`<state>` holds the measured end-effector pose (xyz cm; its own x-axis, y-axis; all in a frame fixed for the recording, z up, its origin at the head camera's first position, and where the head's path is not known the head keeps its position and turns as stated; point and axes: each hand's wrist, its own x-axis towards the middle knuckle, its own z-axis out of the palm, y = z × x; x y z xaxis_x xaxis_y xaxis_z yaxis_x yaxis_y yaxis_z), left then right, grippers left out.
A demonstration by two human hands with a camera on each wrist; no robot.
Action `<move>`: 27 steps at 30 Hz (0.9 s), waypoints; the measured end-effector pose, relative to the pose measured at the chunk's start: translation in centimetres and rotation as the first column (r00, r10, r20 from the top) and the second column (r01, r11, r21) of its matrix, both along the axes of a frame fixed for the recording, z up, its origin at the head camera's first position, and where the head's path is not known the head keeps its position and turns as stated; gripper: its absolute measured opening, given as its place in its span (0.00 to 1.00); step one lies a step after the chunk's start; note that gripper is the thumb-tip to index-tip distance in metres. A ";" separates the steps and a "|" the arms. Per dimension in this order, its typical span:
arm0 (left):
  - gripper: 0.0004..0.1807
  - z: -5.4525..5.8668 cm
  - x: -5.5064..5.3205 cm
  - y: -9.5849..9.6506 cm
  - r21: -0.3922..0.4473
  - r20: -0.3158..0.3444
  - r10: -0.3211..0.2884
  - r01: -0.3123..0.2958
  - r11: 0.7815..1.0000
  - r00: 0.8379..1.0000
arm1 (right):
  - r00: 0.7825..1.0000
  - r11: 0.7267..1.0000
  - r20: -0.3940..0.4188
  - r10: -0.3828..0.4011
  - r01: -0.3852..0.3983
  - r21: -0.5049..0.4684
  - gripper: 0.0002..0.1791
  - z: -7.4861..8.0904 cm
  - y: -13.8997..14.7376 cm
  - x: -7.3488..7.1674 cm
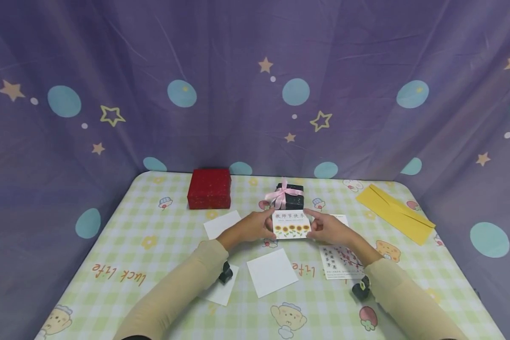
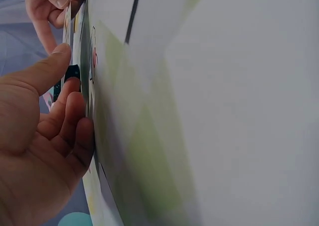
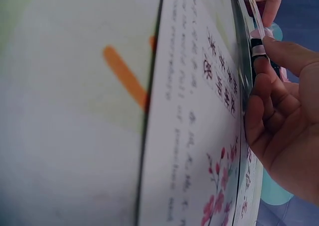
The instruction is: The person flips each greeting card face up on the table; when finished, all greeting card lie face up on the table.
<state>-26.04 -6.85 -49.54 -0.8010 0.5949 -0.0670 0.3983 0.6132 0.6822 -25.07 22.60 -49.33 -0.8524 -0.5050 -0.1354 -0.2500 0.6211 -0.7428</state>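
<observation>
A white card [image 1: 292, 224] printed with a row of sunflowers and a line of Chinese characters is held at the middle of the table. My left hand [image 1: 251, 227] pinches its left edge, thumb on one face and fingers behind. On the opposite edge my right hand [image 1: 329, 228] pinches it the same way. Both wrist views show the card edge-on between thumb and fingers, in the left wrist view beside the left hand [image 2: 47, 121], in the right wrist view beside the right hand [image 3: 284, 101]. Just behind the card sits a black gift box [image 1: 295, 197] with a pink ribbon bow.
A red box [image 1: 209, 189] stands at the back left, a yellow envelope [image 1: 395, 213] lies at the right. A blank white square [image 1: 272, 272] lies in front of the hands, with more white paper [image 1: 222, 224] at the left. A blossom-printed card [image 1: 342, 262] lies under the right forearm.
</observation>
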 end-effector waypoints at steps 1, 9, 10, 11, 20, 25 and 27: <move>0.55 0.0 0.0 0.0 -0.006 -0.002 0.001 -0.001 1.000 1.000 | 1.000 1.000 -0.001 0.001 -0.001 0.008 0.46 0.0 0.0 0.0; 0.56 -0.1 -0.1 0.4 -0.054 0.002 0.006 -0.006 0.999 1.000 | 0.999 0.998 -0.019 0.036 -0.035 0.044 0.46 -0.2 0.1 -0.2; 0.56 -0.1 -0.2 0.5 -0.059 0.003 0.007 -0.007 0.998 1.000 | 0.999 0.998 -0.023 0.038 -0.037 0.052 0.46 -0.2 0.1 -0.2; 0.56 -0.1 -0.2 0.5 -0.062 0.005 0.008 -0.008 0.998 1.000 | 0.999 0.998 -0.028 0.042 -0.041 0.055 0.46 -0.2 0.1 -0.2; 0.54 -0.2 -0.3 0.5 -0.088 0.010 0.009 -0.008 0.996 1.000 | 0.999 0.995 -0.035 0.041 -0.037 0.090 0.46 -0.2 -0.2 -0.1; 0.52 0.0 -0.4 0.6 -0.119 0.007 -0.001 0.002 0.993 1.000 | 0.999 0.991 -0.037 0.025 -0.020 0.129 0.45 -0.2 -0.3 -0.1; 0.51 0.1 -0.4 0.8 -0.134 0.011 0.002 0.000 0.991 1.000 | 0.999 0.990 -0.049 0.024 -0.016 0.142 0.44 -0.3 -0.3 -0.1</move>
<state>-26.43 -6.10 -49.48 -0.8003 0.5792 -0.1552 0.3907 0.6999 0.5979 -25.20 22.26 -49.59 -0.8499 -0.5010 -0.1634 -0.2986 0.7134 -0.6340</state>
